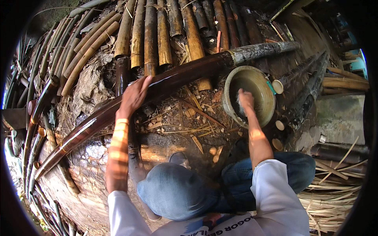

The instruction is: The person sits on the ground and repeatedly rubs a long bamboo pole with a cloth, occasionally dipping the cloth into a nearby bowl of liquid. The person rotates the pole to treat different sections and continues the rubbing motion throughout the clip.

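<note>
A long, wet, dark brown bamboo pole [189,72] slants across in front of me, from low on the left to high on the right. Its right end has a whitish, mottled skin. My left hand [136,93] lies over the pole, its fingers curled round the far side. My right hand [245,99] reaches down into a round, pale bucket [269,114] with water in it. The fingers of that hand are closed, and what they hold, at the water, is too unclear to name. A teal item [271,87] hangs on the bucket's right rim.
Several cut bamboo poles [150,35] lie side by side beyond the long pole, with more bamboo [59,51] stacked at the left. Bamboo strips [334,196] are heaped at the lower right. Chips and slivers [197,112] litter the ground. A concrete block [340,118] stands at the right.
</note>
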Demonstrator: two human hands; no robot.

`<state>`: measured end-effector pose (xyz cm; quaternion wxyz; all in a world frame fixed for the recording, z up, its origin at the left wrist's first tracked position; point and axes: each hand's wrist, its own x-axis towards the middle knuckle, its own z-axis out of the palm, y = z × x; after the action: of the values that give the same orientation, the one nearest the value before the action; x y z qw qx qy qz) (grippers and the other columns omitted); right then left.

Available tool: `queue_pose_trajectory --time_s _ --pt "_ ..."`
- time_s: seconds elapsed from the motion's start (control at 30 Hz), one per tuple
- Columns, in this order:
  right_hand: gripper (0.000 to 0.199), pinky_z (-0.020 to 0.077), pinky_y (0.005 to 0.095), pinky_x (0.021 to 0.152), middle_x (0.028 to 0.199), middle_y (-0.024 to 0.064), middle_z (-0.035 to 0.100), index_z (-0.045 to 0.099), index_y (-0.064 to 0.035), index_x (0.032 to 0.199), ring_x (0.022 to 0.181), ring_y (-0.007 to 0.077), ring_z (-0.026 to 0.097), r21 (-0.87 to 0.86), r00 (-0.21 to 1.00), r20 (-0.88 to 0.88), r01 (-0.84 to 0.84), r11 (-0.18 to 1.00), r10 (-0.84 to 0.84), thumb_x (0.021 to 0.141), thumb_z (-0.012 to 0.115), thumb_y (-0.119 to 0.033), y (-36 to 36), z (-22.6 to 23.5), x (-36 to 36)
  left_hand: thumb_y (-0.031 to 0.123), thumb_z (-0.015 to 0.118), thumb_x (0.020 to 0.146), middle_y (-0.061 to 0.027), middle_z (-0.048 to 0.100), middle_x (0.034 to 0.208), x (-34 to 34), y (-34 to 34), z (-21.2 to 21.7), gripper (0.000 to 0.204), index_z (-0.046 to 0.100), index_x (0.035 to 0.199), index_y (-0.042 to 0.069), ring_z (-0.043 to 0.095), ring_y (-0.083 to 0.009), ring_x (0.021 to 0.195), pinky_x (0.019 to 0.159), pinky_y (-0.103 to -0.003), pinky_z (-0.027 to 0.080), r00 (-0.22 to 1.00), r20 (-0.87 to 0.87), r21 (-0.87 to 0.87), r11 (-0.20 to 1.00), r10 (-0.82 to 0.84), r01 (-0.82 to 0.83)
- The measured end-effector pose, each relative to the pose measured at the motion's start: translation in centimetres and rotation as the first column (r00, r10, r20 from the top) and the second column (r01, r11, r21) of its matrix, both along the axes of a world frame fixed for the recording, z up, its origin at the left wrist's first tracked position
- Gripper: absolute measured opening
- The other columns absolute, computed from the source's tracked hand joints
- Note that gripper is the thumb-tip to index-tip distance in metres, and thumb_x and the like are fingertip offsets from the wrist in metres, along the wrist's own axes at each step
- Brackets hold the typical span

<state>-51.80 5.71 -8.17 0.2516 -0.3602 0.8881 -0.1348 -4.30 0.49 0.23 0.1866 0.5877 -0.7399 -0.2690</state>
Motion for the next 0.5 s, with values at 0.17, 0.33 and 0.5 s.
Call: queue_pose_trajectory --time_s 0.17,0.33,0.5 --pt "0.043 0.0510 0.0276 0.066 0.088 0.0108 0.072 0.072 0.0000 0.099 0.077 0.0179 0.069 -0.651 0.755 0.634 0.403 0.643 0.169 0.099 0.059 -0.041 -8.8 6.1 3.4 0.073 0.014 0.101 -0.0290 0.070 0.114 -4.3 -3.1 -0.2 0.083 0.061 0.139 0.017 0.063 -0.0461 0.115 0.099 -0.053 0.047 0.956 0.227 0.215 0.948 0.185 -0.234" --pt "0.025 0.0501 0.0477 0.089 0.112 0.0167 0.068 0.072 -0.0194 0.096 0.101 0.0306 0.066 -0.291 0.798 -0.103 -0.595 0.749 0.594 0.100 0.052 -0.033 -12.6 5.7 20.1 0.068 0.017 0.103 -0.0268 0.070 0.117 -3.4 -3.5 -1.3 0.078 0.061 0.139 0.016 0.064 -0.0447 0.116 0.100 -0.051 0.047 0.959 -0.003 0.160 0.947 0.283 -0.279" --pt "0.032 0.0347 0.0554 0.114 0.143 0.0169 0.059 0.068 -0.0114 0.121 0.125 0.0302 0.057 -0.433 0.420 -0.565 -0.884 0.179 0.710 0.101 0.048 -0.025 -9.1 2.6 29.2 0.047 0.048 0.104 -0.0228 0.069 0.119 -2.8 -0.1 -0.8 0.056 0.059 0.135 0.002 0.066 -0.0375 0.115 0.097 -0.046 0.051 0.954 -0.175 -0.081 0.962 0.244 -0.261"
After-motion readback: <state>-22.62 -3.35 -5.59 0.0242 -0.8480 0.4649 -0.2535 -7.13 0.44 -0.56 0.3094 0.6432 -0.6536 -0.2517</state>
